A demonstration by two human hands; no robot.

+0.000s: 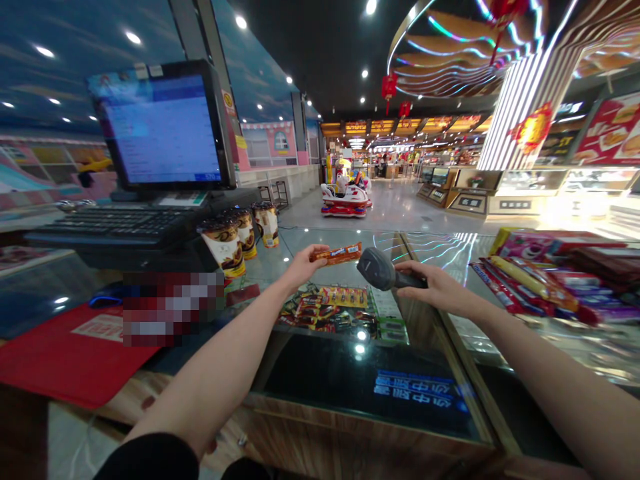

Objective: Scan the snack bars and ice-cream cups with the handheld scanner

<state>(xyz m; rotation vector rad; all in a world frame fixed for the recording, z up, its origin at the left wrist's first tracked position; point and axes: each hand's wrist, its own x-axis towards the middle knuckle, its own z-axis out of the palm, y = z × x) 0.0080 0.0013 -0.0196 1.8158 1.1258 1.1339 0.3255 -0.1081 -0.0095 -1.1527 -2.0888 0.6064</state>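
Observation:
My left hand (306, 264) pinches the left end of a small orange-brown snack packet (343, 253) above the glass counter. To its right, my right hand (433, 287) is wrapped round the handle of a dark grey barcode scanner (377, 269). The scanner's head points left and sits close to the packet's right end. Below both hands, small packaged goods (335, 310) show through the glass counter top (300, 360).
A monitor (167, 133) and keyboard (115, 223) stand at the left, beside several patterned cups (225, 250). A red mat (65, 353) and blue mouse (106, 297) lie nearer. Colourful packaged snacks (540, 277) are piled at the right. A ride-on toy (346, 199) stands beyond the counter.

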